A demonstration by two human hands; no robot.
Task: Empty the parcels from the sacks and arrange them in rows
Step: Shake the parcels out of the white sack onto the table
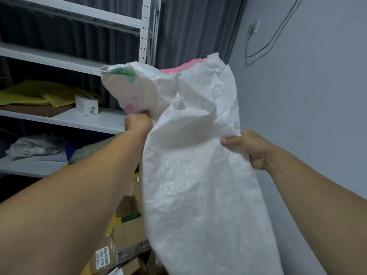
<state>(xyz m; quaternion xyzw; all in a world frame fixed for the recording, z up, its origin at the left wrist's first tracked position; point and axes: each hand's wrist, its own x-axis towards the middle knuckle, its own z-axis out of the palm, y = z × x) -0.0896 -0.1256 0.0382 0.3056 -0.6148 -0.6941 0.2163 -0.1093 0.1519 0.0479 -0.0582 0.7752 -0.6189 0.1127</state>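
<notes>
Aloft, a limp woven sack hangs over parcels; left hand clenches a bunched fold, right hand pinches its edge. Likely light and slippery, best gripped at gathered corners.

White woven plastic sack fills the centre, gripped by left hand and right hand; it blocks reach straight ahead. Left: white metal shelf rack close behind left hand. Middle shelf carries yellow plastic mailers and small white carton, with a bare board strip right of the carton. Right: open gap between sack and plain grey wall. Under left arm: brown cardboard boxes crowd the floor, just beside sack's lower part.
</notes>
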